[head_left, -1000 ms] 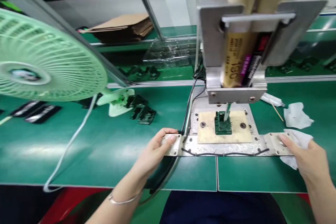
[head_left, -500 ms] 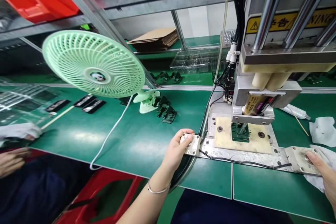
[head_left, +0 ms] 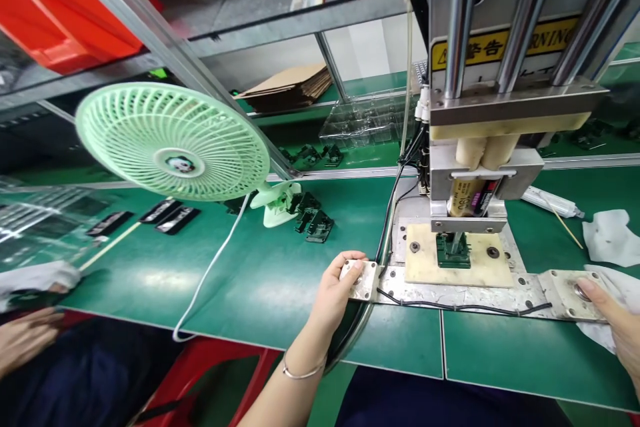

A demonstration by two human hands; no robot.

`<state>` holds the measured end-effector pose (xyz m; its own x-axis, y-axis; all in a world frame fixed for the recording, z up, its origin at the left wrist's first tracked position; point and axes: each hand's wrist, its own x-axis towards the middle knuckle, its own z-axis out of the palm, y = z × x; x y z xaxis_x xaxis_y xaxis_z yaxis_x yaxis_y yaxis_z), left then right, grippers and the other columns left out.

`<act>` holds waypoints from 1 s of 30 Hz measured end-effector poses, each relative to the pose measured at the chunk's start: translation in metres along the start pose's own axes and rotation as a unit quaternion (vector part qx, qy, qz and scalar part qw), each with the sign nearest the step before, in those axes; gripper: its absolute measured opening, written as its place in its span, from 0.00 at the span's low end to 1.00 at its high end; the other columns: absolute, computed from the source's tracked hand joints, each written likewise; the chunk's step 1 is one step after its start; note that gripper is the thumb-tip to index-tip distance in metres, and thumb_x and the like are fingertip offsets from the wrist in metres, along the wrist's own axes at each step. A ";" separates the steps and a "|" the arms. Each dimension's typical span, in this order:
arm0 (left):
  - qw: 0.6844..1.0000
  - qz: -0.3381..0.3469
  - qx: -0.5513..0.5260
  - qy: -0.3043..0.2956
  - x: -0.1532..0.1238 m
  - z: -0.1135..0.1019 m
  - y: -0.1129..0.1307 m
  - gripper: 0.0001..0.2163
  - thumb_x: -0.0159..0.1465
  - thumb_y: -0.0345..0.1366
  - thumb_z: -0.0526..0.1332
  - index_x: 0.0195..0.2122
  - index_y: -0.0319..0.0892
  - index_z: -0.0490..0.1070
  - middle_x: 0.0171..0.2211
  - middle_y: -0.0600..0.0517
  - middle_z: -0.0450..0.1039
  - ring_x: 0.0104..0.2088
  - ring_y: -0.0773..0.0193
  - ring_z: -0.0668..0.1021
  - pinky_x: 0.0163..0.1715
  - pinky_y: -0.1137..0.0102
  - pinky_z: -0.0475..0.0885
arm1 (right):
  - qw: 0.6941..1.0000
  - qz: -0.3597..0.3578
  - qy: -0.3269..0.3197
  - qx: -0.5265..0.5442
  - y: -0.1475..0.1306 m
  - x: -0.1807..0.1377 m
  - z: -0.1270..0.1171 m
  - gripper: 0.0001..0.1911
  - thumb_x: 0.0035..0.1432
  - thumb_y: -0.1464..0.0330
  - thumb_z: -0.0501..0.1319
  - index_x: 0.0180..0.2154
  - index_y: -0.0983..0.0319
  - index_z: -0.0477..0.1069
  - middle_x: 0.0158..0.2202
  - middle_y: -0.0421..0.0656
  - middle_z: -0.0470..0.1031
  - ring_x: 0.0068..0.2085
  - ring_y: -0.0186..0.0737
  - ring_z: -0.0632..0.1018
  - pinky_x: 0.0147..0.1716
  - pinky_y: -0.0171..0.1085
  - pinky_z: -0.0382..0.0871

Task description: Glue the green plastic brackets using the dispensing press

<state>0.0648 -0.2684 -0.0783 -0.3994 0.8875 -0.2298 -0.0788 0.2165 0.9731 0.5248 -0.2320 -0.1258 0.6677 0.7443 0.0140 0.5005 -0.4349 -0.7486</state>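
Left hand [head_left: 336, 290]: thumb pressed on left button plate [head_left: 361, 278]; nothing grasped
Right hand [head_left: 617, 320]: fingertip on right button plate [head_left: 575, 292]; white cloth [head_left: 613, 310] beneath
Green part [head_left: 453, 253]: midway between hands, under press head [head_left: 470, 197]

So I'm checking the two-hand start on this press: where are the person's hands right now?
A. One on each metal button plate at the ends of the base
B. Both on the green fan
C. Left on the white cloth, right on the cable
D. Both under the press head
A: the left hand presses the left button plate and the right hand presses the right button plate, clear of the press head.
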 end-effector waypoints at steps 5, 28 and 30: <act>1.000 -0.005 0.004 0.018 0.003 -0.002 0.001 0.30 0.46 0.57 0.79 0.40 0.38 0.77 0.35 0.47 0.79 0.27 0.65 0.75 0.27 0.76 0.71 | 0.996 0.054 -0.023 0.074 -0.023 -0.013 0.001 0.30 0.25 0.42 0.76 0.23 0.57 0.75 0.28 0.49 0.81 0.29 0.55 0.79 0.24 0.47 0.70; 0.994 -0.079 -0.012 0.076 0.005 0.010 0.020 0.35 0.25 0.55 0.84 0.33 0.44 0.80 0.31 0.53 0.79 0.25 0.68 0.74 0.22 0.82 0.72 | 0.978 -0.015 -0.061 0.197 -0.030 -0.021 0.006 0.36 0.36 0.43 0.77 0.41 0.61 0.82 0.40 0.50 0.84 0.44 0.59 0.84 0.46 0.54 0.80; 0.995 -0.067 -0.023 0.074 0.005 0.011 0.019 0.33 0.27 0.53 0.84 0.33 0.43 0.80 0.31 0.52 0.79 0.26 0.68 0.75 0.22 0.82 0.73 | 0.976 -0.012 -0.062 0.206 -0.031 -0.022 0.005 0.36 0.36 0.44 0.78 0.41 0.61 0.82 0.41 0.49 0.84 0.45 0.59 0.84 0.48 0.54 0.79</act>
<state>0.0716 -0.2555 -0.0608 -0.5119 0.7820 -0.3556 -0.1802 0.3069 0.9345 0.4924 -0.2323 -0.1061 0.5733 0.8189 -0.0274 0.2333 -0.1952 -0.9526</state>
